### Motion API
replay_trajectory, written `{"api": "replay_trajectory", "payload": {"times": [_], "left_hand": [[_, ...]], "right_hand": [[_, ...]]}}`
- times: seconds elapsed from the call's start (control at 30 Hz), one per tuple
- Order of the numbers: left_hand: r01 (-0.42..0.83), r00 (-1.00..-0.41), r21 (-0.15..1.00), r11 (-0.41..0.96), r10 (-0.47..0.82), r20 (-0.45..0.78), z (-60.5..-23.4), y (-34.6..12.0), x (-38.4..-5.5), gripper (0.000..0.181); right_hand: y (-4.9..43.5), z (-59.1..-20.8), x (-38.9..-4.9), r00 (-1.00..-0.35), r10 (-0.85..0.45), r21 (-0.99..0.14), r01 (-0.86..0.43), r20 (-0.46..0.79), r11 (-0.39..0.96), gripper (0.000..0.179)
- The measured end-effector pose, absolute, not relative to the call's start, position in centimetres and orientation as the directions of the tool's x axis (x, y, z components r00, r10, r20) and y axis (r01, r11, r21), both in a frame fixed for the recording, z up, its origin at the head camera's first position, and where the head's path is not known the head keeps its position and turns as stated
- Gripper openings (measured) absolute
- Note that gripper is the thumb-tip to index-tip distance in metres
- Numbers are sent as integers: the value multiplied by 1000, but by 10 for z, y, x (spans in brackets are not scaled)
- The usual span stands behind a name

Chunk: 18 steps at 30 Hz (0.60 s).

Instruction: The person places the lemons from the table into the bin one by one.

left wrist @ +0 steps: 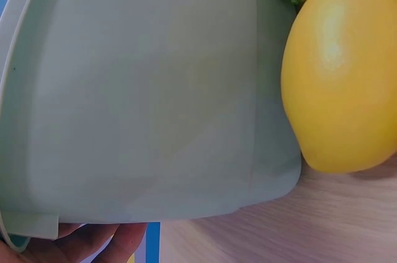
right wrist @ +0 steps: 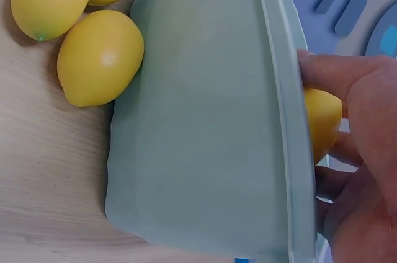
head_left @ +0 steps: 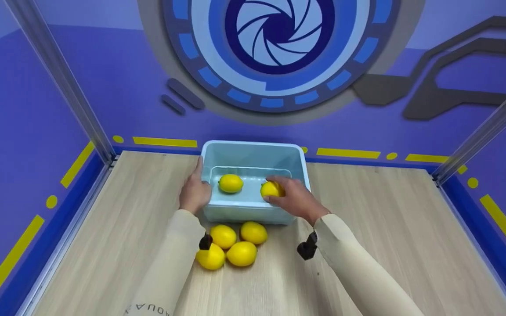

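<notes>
Beige sleeves nearest, four lemons between them; left hand grips tub, right hand grasps another lemon inside; I'd seat it before releasing

The head camera looks down and forward at the whole tub from above its near side, while both wrist cameras look from close up at the tub's same near wall and the lemons beside it.
</notes>
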<state>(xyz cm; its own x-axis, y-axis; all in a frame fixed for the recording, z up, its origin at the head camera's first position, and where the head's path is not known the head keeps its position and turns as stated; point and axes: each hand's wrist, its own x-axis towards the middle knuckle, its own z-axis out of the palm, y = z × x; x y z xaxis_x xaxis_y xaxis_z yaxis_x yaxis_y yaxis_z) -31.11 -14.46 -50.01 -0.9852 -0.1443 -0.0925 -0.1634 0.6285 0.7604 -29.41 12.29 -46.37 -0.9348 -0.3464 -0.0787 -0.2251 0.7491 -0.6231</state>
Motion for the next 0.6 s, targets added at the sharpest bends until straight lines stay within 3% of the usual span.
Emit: {"api": "replay_trajectory", "payload": {"times": [0.6], "left_hand": [[-154, -987, 760, 631, -141, -82, -501, -145, -312, 74]], "right_hand": [[120, -467, -295, -928, -346, -646, -179, -139, 742, 49]]}}
